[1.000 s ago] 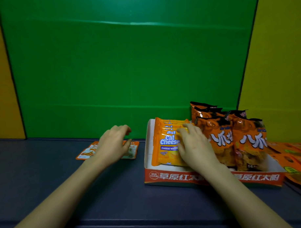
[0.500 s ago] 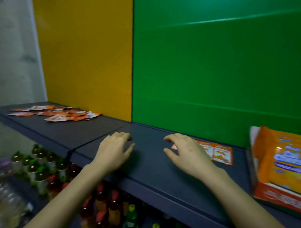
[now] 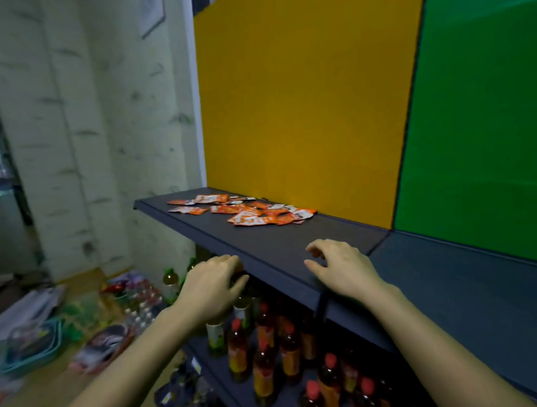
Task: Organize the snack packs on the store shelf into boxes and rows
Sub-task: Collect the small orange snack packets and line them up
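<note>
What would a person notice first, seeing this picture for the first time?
A loose scatter of orange snack packs lies at the far left end of the dark shelf, before a bright yellow panel. Nearer, the left hand is at the shelf's front edge and the right hand above it, both holding nothing. Red-capped bottles stand below.

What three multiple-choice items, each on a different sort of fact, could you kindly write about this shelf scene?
1. Where do the loose snack packs lie?
A. on the floor
B. on the upper shelf, before the yellow panel
C. in a box
2. What colour are most bottle caps below?
A. red
B. blue
C. white
3. How are the left hand and right hand?
A. both clutch packs
B. right holds a box
C. both open, empty

B: the packs lie scattered near the yellow backing.
A: red tops dominate.
C: fingers are loose, with nothing held.
</note>
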Demonstrator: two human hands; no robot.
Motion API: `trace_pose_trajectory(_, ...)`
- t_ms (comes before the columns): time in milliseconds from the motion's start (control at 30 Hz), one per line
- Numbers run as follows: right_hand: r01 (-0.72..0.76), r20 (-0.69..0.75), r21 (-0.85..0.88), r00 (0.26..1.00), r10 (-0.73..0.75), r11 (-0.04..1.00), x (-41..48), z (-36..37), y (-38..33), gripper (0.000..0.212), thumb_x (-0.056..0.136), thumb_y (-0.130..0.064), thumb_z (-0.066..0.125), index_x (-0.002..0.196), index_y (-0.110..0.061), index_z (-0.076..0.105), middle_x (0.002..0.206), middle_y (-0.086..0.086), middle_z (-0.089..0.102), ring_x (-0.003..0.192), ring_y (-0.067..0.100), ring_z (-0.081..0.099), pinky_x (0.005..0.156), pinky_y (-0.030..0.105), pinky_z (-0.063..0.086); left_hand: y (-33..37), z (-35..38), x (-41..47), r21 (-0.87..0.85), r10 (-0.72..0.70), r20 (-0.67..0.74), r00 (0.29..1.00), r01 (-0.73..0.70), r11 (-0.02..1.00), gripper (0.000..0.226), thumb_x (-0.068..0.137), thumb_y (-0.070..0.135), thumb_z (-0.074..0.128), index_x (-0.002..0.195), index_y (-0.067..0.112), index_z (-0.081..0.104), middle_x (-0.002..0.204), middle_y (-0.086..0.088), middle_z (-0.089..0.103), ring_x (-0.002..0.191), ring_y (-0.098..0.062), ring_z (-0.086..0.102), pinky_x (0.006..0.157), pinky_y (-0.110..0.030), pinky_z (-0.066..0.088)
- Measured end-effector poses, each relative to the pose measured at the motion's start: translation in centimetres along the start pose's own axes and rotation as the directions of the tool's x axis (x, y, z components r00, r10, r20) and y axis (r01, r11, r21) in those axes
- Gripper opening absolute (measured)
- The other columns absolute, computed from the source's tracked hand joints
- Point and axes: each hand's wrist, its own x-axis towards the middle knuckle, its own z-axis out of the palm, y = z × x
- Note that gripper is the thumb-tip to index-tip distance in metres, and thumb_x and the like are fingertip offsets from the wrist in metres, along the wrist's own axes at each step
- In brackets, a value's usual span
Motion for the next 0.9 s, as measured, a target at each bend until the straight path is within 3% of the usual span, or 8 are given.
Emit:
trace_pose_trajectory(133, -0.023, 0.056, 0.035, 0.998, 0.021, 0.999, 5.1, 2.6, -3.0, 0.038, 0.093, -0.042, 0.047, 0.128, -0.026, 0.051, 0.128, -0.005, 0.057, 0.116, 0.019, 0.054, 0.091, 0.034, 0.045, -5.1, 0.5, 1.3, 0.052, 0.0, 0.018, 1.0, -0.001, 0.999, 0.032, 0.093, 0.043, 0.043, 0.112, 0.02, 0.054, 0.116, 0.002, 0.061, 0.108, -0.019, 0.056, 0.082, -0.031, 0.043)
trace_pose_trajectory(333, -0.069, 0.123, -0.005, 0.99, 0.069, 0.998, 12.1, 5.9, -4.9, 0.038, 0.093, -0.044, 0.047, 0.126, -0.025, 0.052, 0.128, -0.002, 0.057, 0.118, 0.021, 0.053, 0.093, 0.035, 0.044, -11.3, 2.1, 3.9, -0.019, -0.024, -0.035, 0.999, 0.024, 1.0, 0.03, 0.093, 0.043, 0.043, 0.106, 0.018, 0.056, 0.109, 0.003, 0.062, 0.102, -0.017, 0.058, 0.082, -0.033, 0.047)
trace_pose_trajectory(600, -0.042, 0.154, -0.206, 0.985, 0.075, 0.978, 20.7, 9.8, -4.5, 0.034, 0.092, -0.047, 0.046, 0.112, -0.022, 0.058, 0.121, 0.001, 0.058, 0.11, 0.021, 0.054, 0.083, 0.035, 0.045, -20.0, 5.0, 11.2, -0.035, -0.015, -0.061, 0.998, 0.013, 0.999, 0.031, 0.093, 0.044, 0.043, 0.111, 0.021, 0.055, 0.115, 0.005, 0.061, 0.107, -0.015, 0.056, 0.082, -0.029, 0.044)
trace_pose_trajectory(733, -0.13, 0.14, -0.189, 0.977, 0.158, 0.973, 23.9, 10.7, -3.6, 0.037, 0.092, -0.05, 0.044, 0.098, -0.02, 0.064, 0.106, 0.001, 0.062, 0.097, 0.018, 0.058, 0.076, 0.034, 0.047, -23.3, 6.8, 16.3, -0.073, 0.018, -0.017, 1.0, -0.019, 0.997, 0.03, 0.093, 0.044, 0.046, 0.112, 0.022, 0.055, 0.115, 0.005, 0.061, 0.107, -0.014, 0.055, 0.081, -0.027, 0.043)
trace_pose_trajectory(900, -0.218, 0.227, -0.129, 0.943, 0.242, 0.968, 26.2, 11.3, -2.7, 0.045, 0.091, -0.053, 0.044, 0.072, -0.016, 0.061, 0.078, 0.002, 0.061, 0.073, 0.015, 0.055, 0.066, 0.033, 0.042, -26.5, 8.7, 21.6, -0.134, 0.068, -0.026, 0.997, -0.07, 0.988, 0.031, 0.091, 0.044, 0.049, 0.113, 0.024, 0.057, 0.118, 0.006, 0.06, 0.109, -0.015, 0.055, 0.084, -0.031, 0.045)
